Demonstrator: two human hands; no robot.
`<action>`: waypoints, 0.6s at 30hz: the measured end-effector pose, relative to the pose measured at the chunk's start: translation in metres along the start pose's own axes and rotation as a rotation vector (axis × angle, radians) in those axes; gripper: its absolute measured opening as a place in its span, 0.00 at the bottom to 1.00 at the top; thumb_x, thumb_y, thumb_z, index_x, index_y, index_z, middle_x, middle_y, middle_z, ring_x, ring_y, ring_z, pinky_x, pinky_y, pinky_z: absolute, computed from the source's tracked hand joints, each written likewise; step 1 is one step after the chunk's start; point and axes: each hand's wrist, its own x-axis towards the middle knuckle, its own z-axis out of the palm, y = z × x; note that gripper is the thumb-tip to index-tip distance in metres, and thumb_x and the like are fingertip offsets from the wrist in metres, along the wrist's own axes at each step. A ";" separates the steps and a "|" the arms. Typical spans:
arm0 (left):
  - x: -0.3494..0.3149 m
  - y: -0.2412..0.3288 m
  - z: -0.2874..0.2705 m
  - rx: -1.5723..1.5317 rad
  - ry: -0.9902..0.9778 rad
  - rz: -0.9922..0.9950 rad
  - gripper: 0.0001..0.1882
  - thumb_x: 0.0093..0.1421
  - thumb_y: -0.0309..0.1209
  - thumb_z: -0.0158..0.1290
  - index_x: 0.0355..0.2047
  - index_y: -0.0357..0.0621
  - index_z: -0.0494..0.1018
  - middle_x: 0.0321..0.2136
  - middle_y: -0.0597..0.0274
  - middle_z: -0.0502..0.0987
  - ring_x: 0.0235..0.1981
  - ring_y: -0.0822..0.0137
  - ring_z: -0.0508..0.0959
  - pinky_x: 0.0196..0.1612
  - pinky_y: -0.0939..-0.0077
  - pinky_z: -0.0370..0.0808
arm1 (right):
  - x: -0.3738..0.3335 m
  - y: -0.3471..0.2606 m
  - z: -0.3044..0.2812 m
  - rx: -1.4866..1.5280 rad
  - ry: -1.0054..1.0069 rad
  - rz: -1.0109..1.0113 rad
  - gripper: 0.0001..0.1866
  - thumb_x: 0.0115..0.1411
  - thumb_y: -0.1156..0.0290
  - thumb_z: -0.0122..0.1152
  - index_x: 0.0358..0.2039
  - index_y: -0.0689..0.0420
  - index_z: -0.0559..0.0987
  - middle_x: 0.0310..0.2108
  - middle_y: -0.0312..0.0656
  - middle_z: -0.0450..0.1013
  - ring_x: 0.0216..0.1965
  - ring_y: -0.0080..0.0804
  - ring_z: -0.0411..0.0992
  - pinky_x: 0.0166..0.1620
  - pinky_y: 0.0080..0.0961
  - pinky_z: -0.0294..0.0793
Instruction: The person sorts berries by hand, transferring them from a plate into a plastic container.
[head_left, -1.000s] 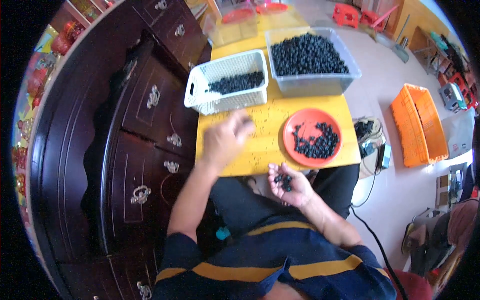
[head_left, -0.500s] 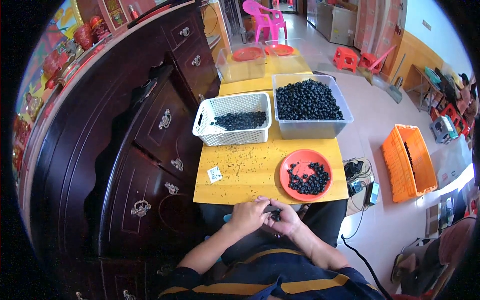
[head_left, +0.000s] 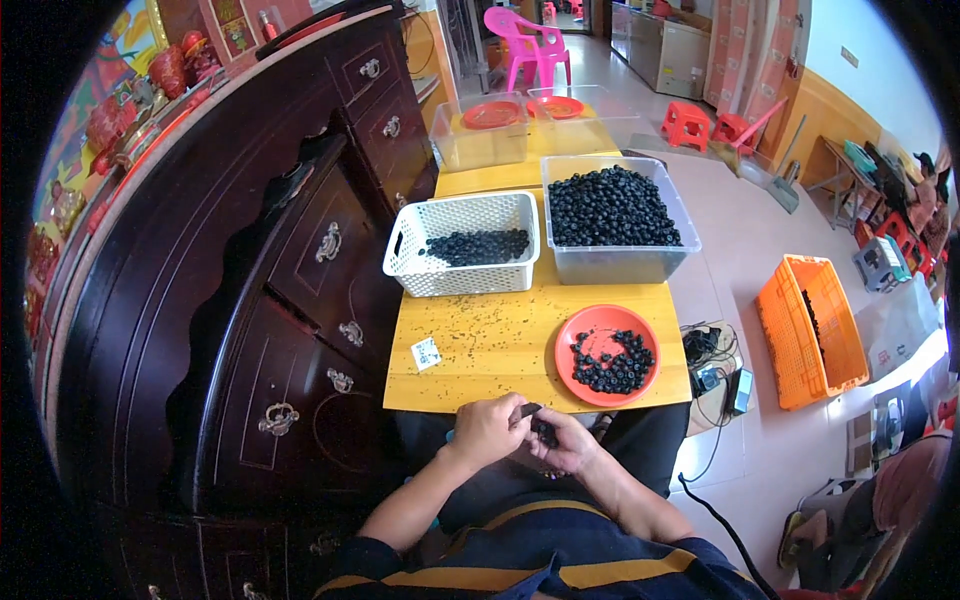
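Just in front of the table's near edge, my hands are close together over my lap. My left hand (head_left: pixel 488 430) is closed on a short, dark, flat tool (head_left: pixel 527 410) that looks like a small blade. My right hand (head_left: pixel 567 445) curls around a few small black ring-shaped parts (head_left: pixel 545 432). Beyond it, a red plate (head_left: pixel 566 340) carries many of the same parts, pushed toward its right and lower side. A white perforated basket (head_left: pixel 460 284) holds a thin layer of them. Heaped high with them is a clear plastic bin (head_left: pixel 625 265).
Black crumbs and a white printed card (head_left: pixel 426 353) lie on the yellow table (head_left: pixel 480 385). A dark wooden cabinet (head_left: pixel 250 340) lines the left. On the floor at right stand an orange crate (head_left: pixel 800 340) and cables (head_left: pixel 705 345). Someone's leg (head_left: pixel 845 540) shows at lower right.
My hands have drawn slightly apart at the fingertips, and the dark tool has lifted a little away from the parts in my right palm. The view has shifted slightly.
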 end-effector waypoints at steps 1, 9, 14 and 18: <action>0.000 0.000 -0.001 0.000 0.001 -0.001 0.10 0.52 0.33 0.63 0.32 0.43 0.77 0.18 0.60 0.78 0.21 0.57 0.80 0.25 0.61 0.76 | -0.004 -0.001 0.005 -0.066 0.012 0.020 0.13 0.70 0.58 0.54 0.42 0.54 0.77 0.32 0.34 0.75 0.28 0.24 0.73 0.29 0.19 0.74; -0.005 0.000 0.006 -0.102 0.046 -0.088 0.10 0.53 0.32 0.61 0.28 0.40 0.74 0.16 0.58 0.75 0.18 0.57 0.78 0.23 0.62 0.73 | 0.000 0.001 -0.007 -0.073 -0.154 0.047 0.12 0.71 0.57 0.54 0.35 0.50 0.72 0.25 0.27 0.64 0.18 0.14 0.56 0.19 0.11 0.55; -0.009 0.002 0.010 -0.097 0.046 -0.090 0.09 0.54 0.32 0.62 0.28 0.40 0.75 0.16 0.58 0.74 0.17 0.57 0.77 0.23 0.63 0.72 | 0.000 0.002 -0.008 -0.110 -0.115 0.035 0.11 0.71 0.57 0.53 0.35 0.50 0.71 0.25 0.27 0.64 0.18 0.13 0.56 0.19 0.11 0.55; -0.008 0.006 0.010 -0.172 0.048 -0.070 0.10 0.55 0.33 0.63 0.32 0.42 0.77 0.16 0.58 0.75 0.17 0.58 0.77 0.23 0.64 0.72 | -0.001 0.001 -0.007 -0.098 -0.119 0.039 0.12 0.70 0.56 0.54 0.35 0.50 0.72 0.23 0.27 0.63 0.17 0.15 0.56 0.19 0.13 0.56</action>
